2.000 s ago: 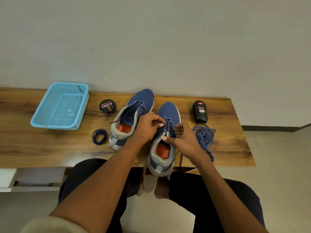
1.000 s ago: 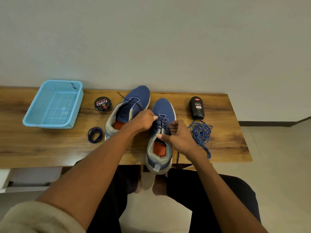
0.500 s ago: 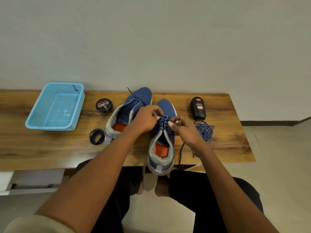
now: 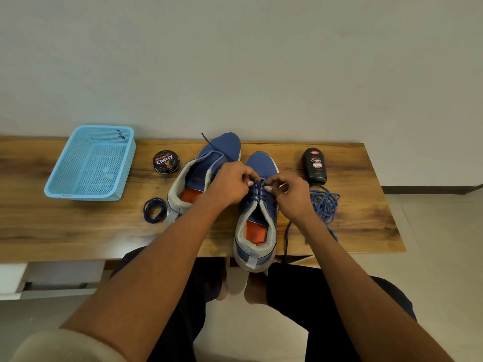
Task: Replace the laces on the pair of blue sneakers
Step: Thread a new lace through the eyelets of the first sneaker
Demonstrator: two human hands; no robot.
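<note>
Two blue sneakers with orange insoles stand on the wooden table (image 4: pixel 78 231). The right sneaker (image 4: pixel 257 231) carries a dark blue lace (image 4: pixel 259 192) in its eyelets, with its heel over the front edge. My left hand (image 4: pixel 230 186) and my right hand (image 4: pixel 288 194) both pinch this lace over the upper eyelets near the toe. One lace end hangs down past the table edge at the right of the shoe. The left sneaker (image 4: pixel 206 163) lies behind my left hand with a dark lace end sticking up over its toe.
A tangled bright blue lace (image 4: pixel 325 205) lies right of my right hand. A coiled dark lace (image 4: pixel 155 210) sits left of the left sneaker. A polish tin (image 4: pixel 166 161), a black polish bottle (image 4: pixel 315 165) and a light blue basket (image 4: pixel 91 163) also stand on the table.
Both hands have moved up the right sneaker from the middle eyelets toward the toe, keeping hold of the lace. The view has shifted slightly.
</note>
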